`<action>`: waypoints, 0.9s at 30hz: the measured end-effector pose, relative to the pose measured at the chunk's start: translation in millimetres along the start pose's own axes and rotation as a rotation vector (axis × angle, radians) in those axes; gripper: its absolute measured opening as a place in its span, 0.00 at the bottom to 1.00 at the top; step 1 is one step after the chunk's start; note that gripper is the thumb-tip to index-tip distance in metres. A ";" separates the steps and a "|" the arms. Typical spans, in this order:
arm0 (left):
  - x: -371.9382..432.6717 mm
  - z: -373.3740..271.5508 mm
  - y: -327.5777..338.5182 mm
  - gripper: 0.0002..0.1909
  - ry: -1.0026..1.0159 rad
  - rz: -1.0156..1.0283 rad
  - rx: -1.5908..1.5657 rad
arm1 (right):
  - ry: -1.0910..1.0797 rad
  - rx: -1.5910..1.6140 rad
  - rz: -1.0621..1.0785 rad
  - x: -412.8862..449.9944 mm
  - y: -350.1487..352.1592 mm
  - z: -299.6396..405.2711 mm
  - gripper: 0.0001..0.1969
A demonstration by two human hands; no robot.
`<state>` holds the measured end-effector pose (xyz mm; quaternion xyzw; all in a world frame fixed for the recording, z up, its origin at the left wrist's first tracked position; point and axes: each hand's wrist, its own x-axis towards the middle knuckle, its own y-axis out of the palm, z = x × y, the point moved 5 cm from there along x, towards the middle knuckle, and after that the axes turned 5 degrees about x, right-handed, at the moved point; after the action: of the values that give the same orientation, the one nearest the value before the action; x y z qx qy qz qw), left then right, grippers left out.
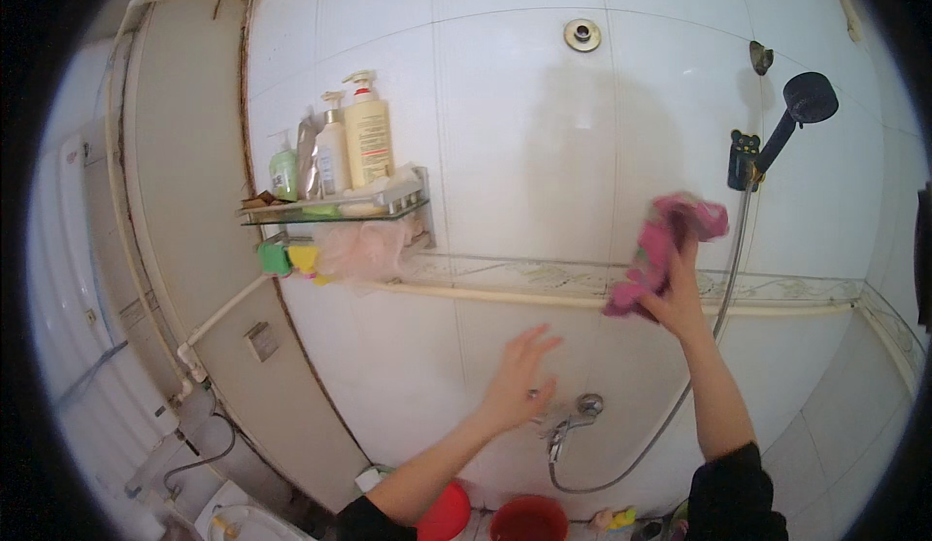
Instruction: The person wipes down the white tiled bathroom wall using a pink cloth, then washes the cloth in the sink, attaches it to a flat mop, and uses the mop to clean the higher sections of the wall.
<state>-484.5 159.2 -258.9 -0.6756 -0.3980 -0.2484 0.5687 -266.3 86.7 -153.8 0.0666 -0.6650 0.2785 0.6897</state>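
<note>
My right hand (681, 290) holds a crumpled pink cloth (659, 249) with greenish patches, up in front of the white tiled wall (502, 147). The cloth looks a little blurred, and whether it touches the tiles I cannot tell. Lower and to the left, my left hand (520, 381) is raised with its fingers apart and nothing in it. Beside that hand a chrome shower mixer tap (571, 424) is fixed to the wall. A black hand shower (794, 115) sits in its wall holder to the right of the cloth, its metal hose (732, 271) hanging down past my right forearm.
A glass shelf (335, 215) with pump bottles (369, 140) is at the left, a pink mesh bath puff (360, 249) and sponges (274, 258) below it. A pipe (502, 295) runs across the wall. Red basins (528, 519) stand low down, and a toilet (251, 523) is at bottom left.
</note>
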 end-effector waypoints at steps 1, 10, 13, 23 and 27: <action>10.8 10.1 1.2 0.28 0.019 -0.004 -0.022 | -0.062 -0.333 0.065 13.8 -1.4 -18.5 0.39; 46.1 87.9 -40.7 0.28 -0.126 -0.197 0.324 | 0.003 -0.656 -0.081 153.9 40.8 -72.1 0.30; 57.9 104.8 -38.3 0.29 -0.146 -0.246 0.328 | 0.142 -0.523 -0.035 192.6 75.4 -46.9 0.29; 107.2 126.8 -8.9 0.40 -0.201 -0.540 0.395 | -0.247 -0.408 -0.056 223.1 141.1 -10.6 0.29; 120.7 127.2 3.7 0.41 -0.205 -0.646 0.401 | -0.247 -0.460 0.190 194.3 166.5 -18.5 0.28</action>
<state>-428.9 312.8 -195.1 -0.4124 -0.6855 -0.2632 0.5393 -336.4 291.8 -16.6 -0.1208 -0.7933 0.1731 0.5711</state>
